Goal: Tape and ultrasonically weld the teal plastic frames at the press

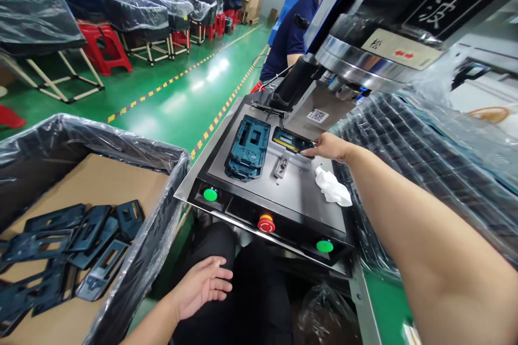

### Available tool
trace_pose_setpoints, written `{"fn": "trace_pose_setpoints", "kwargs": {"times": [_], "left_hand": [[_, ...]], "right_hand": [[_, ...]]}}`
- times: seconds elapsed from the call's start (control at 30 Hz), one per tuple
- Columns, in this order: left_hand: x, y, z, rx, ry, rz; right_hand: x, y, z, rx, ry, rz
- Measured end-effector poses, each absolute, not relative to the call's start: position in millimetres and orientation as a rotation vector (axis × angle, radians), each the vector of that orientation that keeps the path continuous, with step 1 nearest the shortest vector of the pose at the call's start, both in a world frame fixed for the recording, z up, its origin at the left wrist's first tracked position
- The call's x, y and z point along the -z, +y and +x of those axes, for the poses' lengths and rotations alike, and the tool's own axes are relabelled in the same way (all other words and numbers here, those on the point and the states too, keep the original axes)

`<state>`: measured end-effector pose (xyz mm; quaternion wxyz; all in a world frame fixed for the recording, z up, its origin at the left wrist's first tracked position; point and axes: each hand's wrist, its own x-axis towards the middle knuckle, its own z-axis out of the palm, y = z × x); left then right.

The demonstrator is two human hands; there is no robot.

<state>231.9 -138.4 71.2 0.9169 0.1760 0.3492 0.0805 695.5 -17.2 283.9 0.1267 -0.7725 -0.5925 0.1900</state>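
My right hand (329, 146) reaches across the machine's metal plate (295, 188) and pinches a dark rectangular part (292, 141) lying under the press head (364, 59). A stack of dark teal plastic frames (247, 147) sits on the plate just left of that part. My left hand (202, 284) rests low over my lap, fingers loosely spread, holding nothing. It is nearest the plastic-lined cardboard box (133, 259) on my left, which holds several dark teal plastic frames (73, 248).
The control panel has two green buttons (210, 194) (324, 246) and a red stop button (266, 223). A crumpled white cloth (333, 187) lies on the plate. A plastic-covered tray (424, 161) stands at right. People sit at benches across the green floor (178, 91).
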Motion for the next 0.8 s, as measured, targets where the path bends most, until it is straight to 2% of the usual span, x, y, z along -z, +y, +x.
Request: {"fn": "trace_pose_setpoints", "kwargs": {"times": [0.2, 0.4, 0.57, 0.7, 0.8], "left_hand": [[-70.6, -139.8, 233.2, -0.172, 0.73, 0.379], [-76.1, -144.6, 235.1, -0.185, 0.756, 0.437], [-70.7, -153.4, 233.7, -0.265, 0.859, 0.589], [-75.1, -136.9, 237.2, -0.527, 1.077, 1.046], [-99.5, -111.5, 244.4, -0.857, 1.113, 1.567]], "right_hand": [[-255.4, -23.9, 675.1, -0.009, -1.867, -2.346], [-236.7, -44.2, 636.9, 0.171, -1.698, -2.282], [-232.2, -107.2, 575.9, 0.334, -1.608, -2.093], [-223.8, -182.2, 524.0, 0.355, -1.703, -1.92], [-209.4, -226.8, 506.8, 0.248, -1.638, -1.96]]}}
